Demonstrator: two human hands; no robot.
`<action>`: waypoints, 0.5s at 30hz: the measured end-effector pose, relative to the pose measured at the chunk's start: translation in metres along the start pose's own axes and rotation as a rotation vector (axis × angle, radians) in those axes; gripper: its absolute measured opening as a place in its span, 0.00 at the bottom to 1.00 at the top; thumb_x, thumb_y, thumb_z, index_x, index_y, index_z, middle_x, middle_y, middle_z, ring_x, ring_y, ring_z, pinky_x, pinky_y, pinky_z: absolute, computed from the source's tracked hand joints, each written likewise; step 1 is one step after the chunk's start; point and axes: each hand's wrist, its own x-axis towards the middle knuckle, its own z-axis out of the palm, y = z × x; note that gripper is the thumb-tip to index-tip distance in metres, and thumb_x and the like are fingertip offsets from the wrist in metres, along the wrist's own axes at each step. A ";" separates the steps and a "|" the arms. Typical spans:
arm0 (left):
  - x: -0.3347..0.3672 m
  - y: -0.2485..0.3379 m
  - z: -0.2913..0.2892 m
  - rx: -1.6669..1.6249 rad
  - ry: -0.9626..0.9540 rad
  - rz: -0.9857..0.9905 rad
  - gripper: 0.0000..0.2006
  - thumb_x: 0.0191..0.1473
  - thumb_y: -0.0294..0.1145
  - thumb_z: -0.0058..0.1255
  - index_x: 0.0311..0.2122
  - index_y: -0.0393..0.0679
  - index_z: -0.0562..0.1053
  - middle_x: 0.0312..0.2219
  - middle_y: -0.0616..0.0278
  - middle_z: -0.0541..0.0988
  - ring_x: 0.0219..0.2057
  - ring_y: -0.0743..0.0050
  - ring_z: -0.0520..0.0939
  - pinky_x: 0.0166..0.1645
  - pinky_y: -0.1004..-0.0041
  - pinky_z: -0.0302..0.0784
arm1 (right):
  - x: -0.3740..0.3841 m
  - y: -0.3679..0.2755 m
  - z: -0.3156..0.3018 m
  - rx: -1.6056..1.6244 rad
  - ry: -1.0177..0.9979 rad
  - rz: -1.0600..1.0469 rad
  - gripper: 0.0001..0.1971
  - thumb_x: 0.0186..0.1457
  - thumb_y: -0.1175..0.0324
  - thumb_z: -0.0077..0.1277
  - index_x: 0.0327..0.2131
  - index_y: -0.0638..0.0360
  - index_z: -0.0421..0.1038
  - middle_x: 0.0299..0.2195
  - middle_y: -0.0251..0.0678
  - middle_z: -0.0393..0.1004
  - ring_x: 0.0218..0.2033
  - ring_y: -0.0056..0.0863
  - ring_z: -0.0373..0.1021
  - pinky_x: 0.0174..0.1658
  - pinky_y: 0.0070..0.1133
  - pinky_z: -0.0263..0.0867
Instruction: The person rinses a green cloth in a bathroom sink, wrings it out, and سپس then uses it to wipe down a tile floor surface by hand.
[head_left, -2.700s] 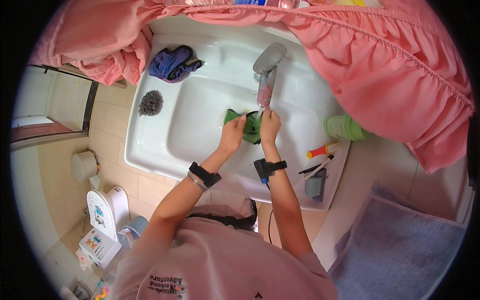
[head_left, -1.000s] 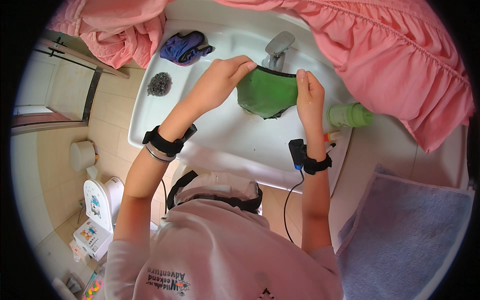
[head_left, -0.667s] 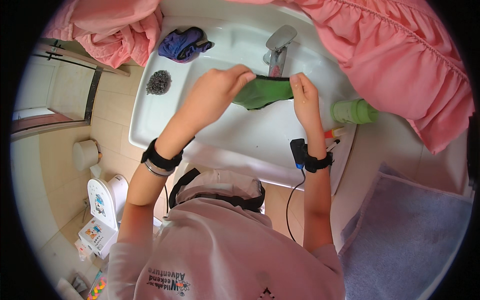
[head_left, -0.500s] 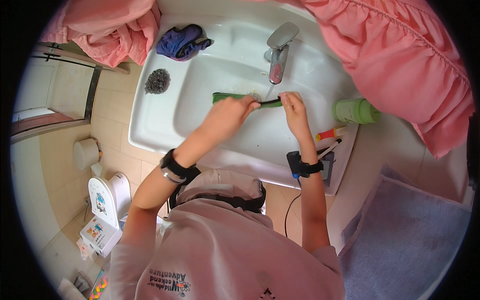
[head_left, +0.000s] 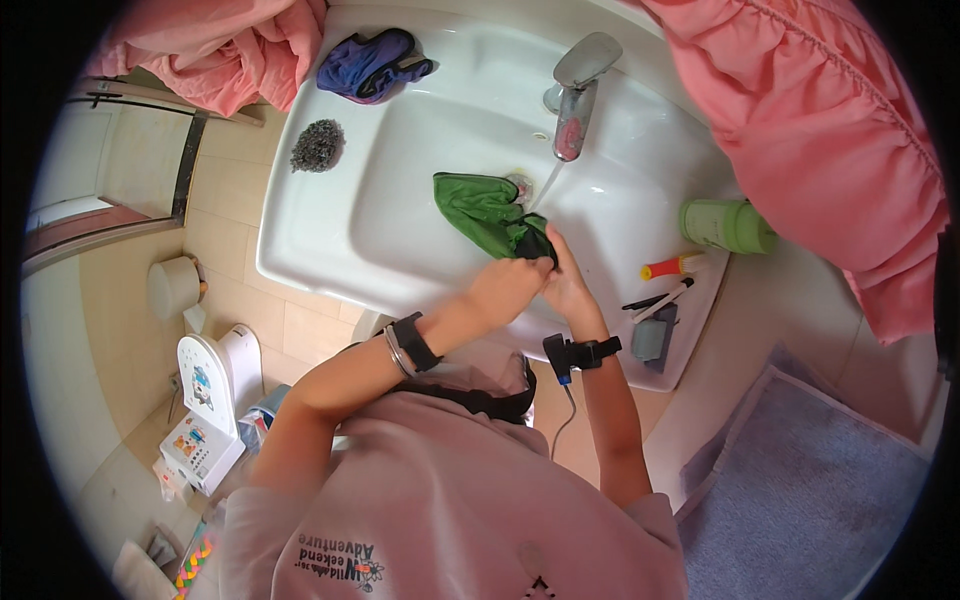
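Observation:
A green cloth piece with dark edging (head_left: 475,212) lies spread out, wet-looking, in the white sink basin (head_left: 400,190), its exact kind unclear. My left hand (head_left: 512,288) is closed at the cloth's near right end, its fingertips pinching the dark edge. My right hand (head_left: 570,285) meets it there, thumb stretched up along the cloth and fingers closed round the edge, partly hidden. Both hands are touching each other. A thin stream of water runs from the chrome faucet (head_left: 572,115) onto the cloth, beside the drain (head_left: 521,188).
On the sink's left rim sit a crumpled purple-blue cloth (head_left: 365,65) and a grey scrubbing ball (head_left: 318,146). The right rim holds a green bottle (head_left: 728,226), a red-and-yellow brush (head_left: 668,267) and a grey box-like item (head_left: 652,338). Pink fabric (head_left: 790,120) hangs at the right.
The cloth, earlier a narrow folded strip stretched between my hands, now lies spread open. My left hand has moved right and nearer me, and both hands have come together at its end.

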 end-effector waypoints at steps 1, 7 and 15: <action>-0.001 -0.004 0.008 -0.001 0.000 0.000 0.10 0.57 0.36 0.40 0.36 0.41 0.69 0.24 0.46 0.76 0.27 0.48 0.77 0.30 0.59 0.72 | 0.003 -0.001 -0.007 -0.015 -0.060 -0.012 0.20 0.54 0.53 0.47 0.39 0.62 0.67 0.30 0.33 0.71 0.29 0.27 0.69 0.32 0.22 0.67; -0.005 -0.027 -0.002 -0.144 0.137 0.206 0.12 0.56 0.34 0.41 0.41 0.40 0.70 0.39 0.49 0.73 0.40 0.51 0.74 0.42 0.62 0.71 | -0.001 -0.007 -0.006 -0.083 0.035 -0.181 0.15 0.48 0.76 0.41 0.43 0.64 0.63 0.31 0.38 0.70 0.27 0.29 0.69 0.31 0.24 0.68; -0.003 -0.106 -0.026 -0.037 0.220 -0.089 0.14 0.50 0.24 0.41 0.44 0.42 0.69 0.39 0.52 0.72 0.38 0.50 0.74 0.42 0.61 0.71 | -0.038 -0.028 0.020 -0.252 -0.072 -0.195 0.18 0.45 0.76 0.41 0.43 0.62 0.65 0.34 0.36 0.70 0.27 0.28 0.67 0.26 0.20 0.62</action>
